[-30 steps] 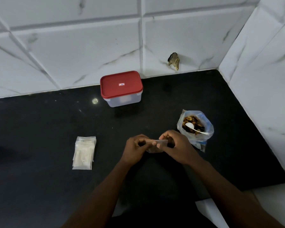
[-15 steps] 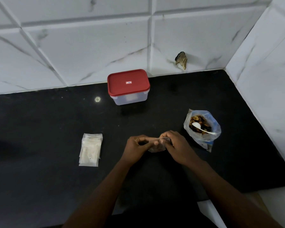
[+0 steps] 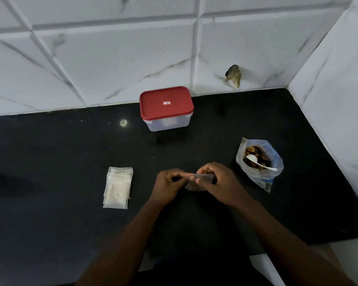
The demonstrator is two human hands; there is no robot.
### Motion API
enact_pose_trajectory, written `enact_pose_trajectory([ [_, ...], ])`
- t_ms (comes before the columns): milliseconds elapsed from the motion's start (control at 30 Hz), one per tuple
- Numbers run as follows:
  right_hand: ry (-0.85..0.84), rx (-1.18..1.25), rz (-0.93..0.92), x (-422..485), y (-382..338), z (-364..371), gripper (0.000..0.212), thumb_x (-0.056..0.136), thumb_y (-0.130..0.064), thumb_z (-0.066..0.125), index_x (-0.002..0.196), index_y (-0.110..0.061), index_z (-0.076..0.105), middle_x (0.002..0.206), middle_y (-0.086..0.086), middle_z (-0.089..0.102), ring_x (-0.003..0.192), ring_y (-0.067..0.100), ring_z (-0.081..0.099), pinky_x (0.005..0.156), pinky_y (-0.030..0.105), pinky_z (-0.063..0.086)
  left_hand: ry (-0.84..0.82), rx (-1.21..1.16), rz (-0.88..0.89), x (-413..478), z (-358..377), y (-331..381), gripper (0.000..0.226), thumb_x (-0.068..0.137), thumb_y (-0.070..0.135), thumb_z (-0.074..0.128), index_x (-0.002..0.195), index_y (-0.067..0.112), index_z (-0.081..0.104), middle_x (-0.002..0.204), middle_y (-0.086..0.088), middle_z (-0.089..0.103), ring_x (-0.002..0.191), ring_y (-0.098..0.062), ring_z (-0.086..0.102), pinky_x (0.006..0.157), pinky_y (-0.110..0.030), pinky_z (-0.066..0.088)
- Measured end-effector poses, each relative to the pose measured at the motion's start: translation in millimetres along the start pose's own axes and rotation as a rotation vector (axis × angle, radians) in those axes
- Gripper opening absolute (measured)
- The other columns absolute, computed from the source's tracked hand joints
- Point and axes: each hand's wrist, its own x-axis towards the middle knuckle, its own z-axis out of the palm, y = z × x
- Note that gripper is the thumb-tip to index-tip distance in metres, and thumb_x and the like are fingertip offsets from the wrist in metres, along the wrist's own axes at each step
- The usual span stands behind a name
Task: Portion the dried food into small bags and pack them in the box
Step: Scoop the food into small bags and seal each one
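Note:
My left hand (image 3: 167,185) and my right hand (image 3: 217,183) both pinch the top edge of a small clear bag (image 3: 196,185) held just above the black counter (image 3: 70,162). The bag's lower part shows between the hands; its contents are hard to make out. To the right, a large open plastic bag of dark dried food (image 3: 258,162) stands with a white spoon (image 3: 256,162) lying in it. A stack of empty small bags (image 3: 118,189) lies to the left of my hands. The clear box with a red lid (image 3: 166,108) stands shut at the back, by the wall.
White marbled tiles close off the back and the right side of the counter. A broken dark patch in the wall (image 3: 234,76) sits above the back edge. A pale spot (image 3: 123,122) marks the counter left of the box. The counter's front edge ends near my forearms.
The view has shifted, so everything sits further right in the frame. My hands keep pinching the small bag's top edge, fingers working slightly along it.

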Motion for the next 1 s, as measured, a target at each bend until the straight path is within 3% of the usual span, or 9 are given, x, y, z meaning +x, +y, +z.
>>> enact_pose_trajectory([
  [267,-0.027,-0.045,-0.023,12.4,-0.8,7.2,0.008,0.094,-0.039,0.066,0.1,-0.034,0.068,0.097,-0.019,0.063,0.099,-0.001,0.055,0.085,0.031,0.049,0.02,-0.068,0.001,-4.6,-4.7,5.0,0.016,0.093,0.017,0.073,0.107,0.013,0.08,0.105,0.002,0.079,0.101,-0.012,0.074,0.09,-0.027,0.059],
  [467,-0.036,-0.058,-0.015,18.5,-5.9,15.7,0.01,0.096,-0.036,0.064,0.105,-0.03,0.067,0.101,-0.019,0.061,0.102,-0.001,0.054,0.087,0.026,0.047,0.048,-0.078,-0.022,-5.4,-13.1,2.8,0.017,0.091,0.021,0.076,0.106,0.015,0.081,0.105,0.003,0.079,0.103,-0.013,0.075,0.094,-0.033,0.058],
  [667,0.012,0.066,0.018,22.0,-8.5,15.7,0.019,0.089,-0.039,0.075,0.107,-0.033,0.073,0.102,-0.02,0.069,0.099,-0.004,0.062,0.085,0.019,0.051,0.081,-0.096,-0.035,-5.0,-22.4,-0.2,0.016,0.092,0.02,0.074,0.104,0.011,0.08,0.102,-0.001,0.079,0.1,-0.016,0.075,0.092,-0.035,0.059],
  [767,0.04,0.134,0.068,25.1,-3.4,13.1,0.012,0.088,-0.031,0.078,0.1,-0.03,0.075,0.099,-0.014,0.072,0.095,-0.003,0.067,0.085,0.02,0.055,0.116,-0.136,-0.041,-5.2,-29.0,-1.3,0.015,0.092,0.015,0.074,0.103,0.006,0.079,0.101,-0.003,0.079,0.099,-0.017,0.075,0.089,-0.031,0.06],
  [900,0.058,0.131,0.088,30.0,-3.3,11.4,0.007,0.088,-0.028,0.078,0.094,-0.028,0.077,0.094,-0.014,0.073,0.09,-0.005,0.067,0.078,0.007,0.048,0.154,-0.198,-0.061,-4.2,-37.7,-1.1,0.015,0.091,0.014,0.075,0.102,0.005,0.079,0.101,-0.002,0.08,0.1,-0.016,0.075,0.087,-0.025,0.059],
  [1000,0.072,0.12,0.082,36.4,-4.4,15.3,0.006,0.088,-0.029,0.078,0.093,-0.027,0.077,0.092,-0.013,0.073,0.088,-0.002,0.067,0.076,0.007,0.047,0.193,-0.241,-0.072,-2.1,-39.9,0.0,0.016,0.089,0.01,0.076,0.103,0.002,0.08,0.1,-0.003,0.081,0.098,-0.015,0.076,0.084,-0.023,0.059],
])
